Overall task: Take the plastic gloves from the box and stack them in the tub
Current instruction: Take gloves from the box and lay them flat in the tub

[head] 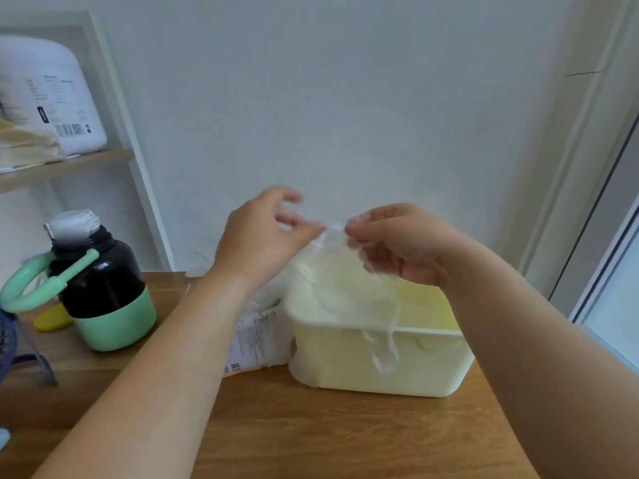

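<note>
A thin, translucent plastic glove [345,285] hangs above the pale yellow rectangular plastic tub [363,371]. Its long axis runs roughly upright, with the top edge held up and the narrow finger strips pointing down, dangling over the tub's near wall. The left hand [266,236] pinches the glove's top edge between thumb and forefinger, its other fingers spread and blurred. The right hand [397,243] grips the same edge just beside it, fingers curled around the film. Both hands are above the tub's far left part.

A white printed cardboard box [256,337] touches the tub's left wall, with more crumpled film showing at its top. Well left of the tub stands a black and mint-green bottle [103,288] with a looped handle. All sit on a brown wooden worktop [311,426]. A plain white wall [345,98] rises behind the tub. Far up to the left, a wooden shelf [69,164] carries a white labelled package [52,95].
</note>
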